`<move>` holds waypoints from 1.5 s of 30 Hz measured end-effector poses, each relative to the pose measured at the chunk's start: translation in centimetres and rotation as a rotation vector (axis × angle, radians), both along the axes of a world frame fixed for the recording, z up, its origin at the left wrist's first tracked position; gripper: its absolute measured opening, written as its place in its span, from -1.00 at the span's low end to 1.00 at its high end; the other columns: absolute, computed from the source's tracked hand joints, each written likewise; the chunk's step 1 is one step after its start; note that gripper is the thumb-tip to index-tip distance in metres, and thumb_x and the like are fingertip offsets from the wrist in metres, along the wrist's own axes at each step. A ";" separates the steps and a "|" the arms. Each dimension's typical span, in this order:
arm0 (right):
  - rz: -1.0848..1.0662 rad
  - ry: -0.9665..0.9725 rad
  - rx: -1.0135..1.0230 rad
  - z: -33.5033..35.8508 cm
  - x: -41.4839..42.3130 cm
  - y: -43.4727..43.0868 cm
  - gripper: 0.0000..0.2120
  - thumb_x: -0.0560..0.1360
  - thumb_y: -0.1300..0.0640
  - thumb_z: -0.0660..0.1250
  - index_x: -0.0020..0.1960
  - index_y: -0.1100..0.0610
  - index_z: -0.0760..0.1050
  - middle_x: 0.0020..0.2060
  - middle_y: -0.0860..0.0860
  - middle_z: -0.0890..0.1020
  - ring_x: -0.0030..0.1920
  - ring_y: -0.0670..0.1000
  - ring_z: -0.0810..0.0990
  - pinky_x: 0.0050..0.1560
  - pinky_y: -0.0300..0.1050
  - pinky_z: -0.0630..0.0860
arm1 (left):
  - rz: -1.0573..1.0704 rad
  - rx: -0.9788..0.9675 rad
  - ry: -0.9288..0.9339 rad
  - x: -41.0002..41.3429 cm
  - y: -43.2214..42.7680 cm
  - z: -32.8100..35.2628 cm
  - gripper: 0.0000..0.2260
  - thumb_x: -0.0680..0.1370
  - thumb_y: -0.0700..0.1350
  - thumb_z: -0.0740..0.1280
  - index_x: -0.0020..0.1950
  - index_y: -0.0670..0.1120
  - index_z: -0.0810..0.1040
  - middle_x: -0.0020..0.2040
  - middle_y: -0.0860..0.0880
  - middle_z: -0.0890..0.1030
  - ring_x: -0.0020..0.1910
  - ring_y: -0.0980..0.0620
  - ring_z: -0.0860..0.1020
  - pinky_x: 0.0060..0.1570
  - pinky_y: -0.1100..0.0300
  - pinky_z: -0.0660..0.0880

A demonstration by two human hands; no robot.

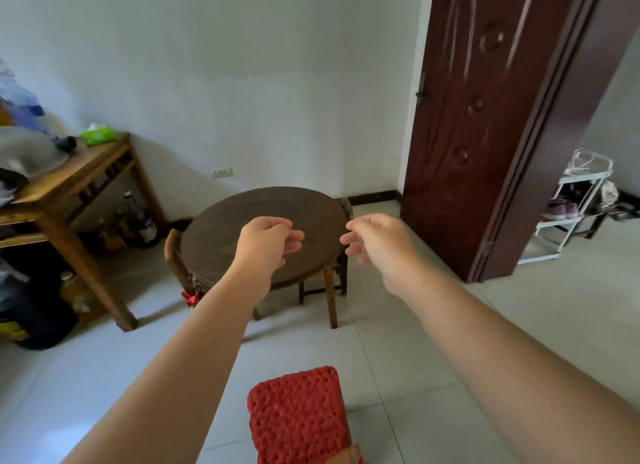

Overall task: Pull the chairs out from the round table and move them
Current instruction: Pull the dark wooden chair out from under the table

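A low round dark wooden table [221,235] stands near the white wall. One wooden chair [173,255] is tucked under its left side, with only its backrest showing. Another chair [347,209] is tucked under the right side, its back top and legs visible. A chair with a red knitted cushion [299,417] stands apart from the table at the bottom of the view. My left hand [265,241] and my right hand [375,240] are stretched out in the air above the table. Both have loosely curled fingers and hold nothing.
A tall wooden side table [79,176] with bags and a green pack stands at the left, bottles and dark bags beneath it. A dark brown door [485,117] stands ajar at the right. Beyond it is a white shoe rack [571,203]. The floor is pale tile.
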State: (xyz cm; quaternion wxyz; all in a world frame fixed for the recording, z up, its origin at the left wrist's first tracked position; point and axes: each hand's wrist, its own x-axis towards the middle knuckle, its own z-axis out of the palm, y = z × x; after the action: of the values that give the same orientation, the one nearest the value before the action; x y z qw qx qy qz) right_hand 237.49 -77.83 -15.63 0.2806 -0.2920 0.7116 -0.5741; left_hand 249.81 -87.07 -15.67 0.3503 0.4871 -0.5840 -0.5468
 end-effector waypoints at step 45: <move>0.203 0.040 -0.079 3.1 -63.4 -34.0 -0.81 0.55 0.22 0.15 -0.19 0.06 0.45 -0.31 -0.04 0.60 -0.35 -0.08 0.53 -0.36 -0.29 0.37 | 0.141 -0.096 0.038 -62.9 -32.3 2.2 -0.85 0.56 -0.21 0.14 0.04 -0.09 0.48 -0.20 0.00 0.63 -0.22 0.10 0.56 -0.32 0.28 0.34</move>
State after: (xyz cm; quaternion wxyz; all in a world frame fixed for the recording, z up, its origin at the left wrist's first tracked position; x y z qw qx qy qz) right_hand 174.08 -111.78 -12.54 0.3113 -0.3850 0.6607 -0.5642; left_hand 186.94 -119.39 -13.46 0.4218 0.4991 -0.5670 -0.5014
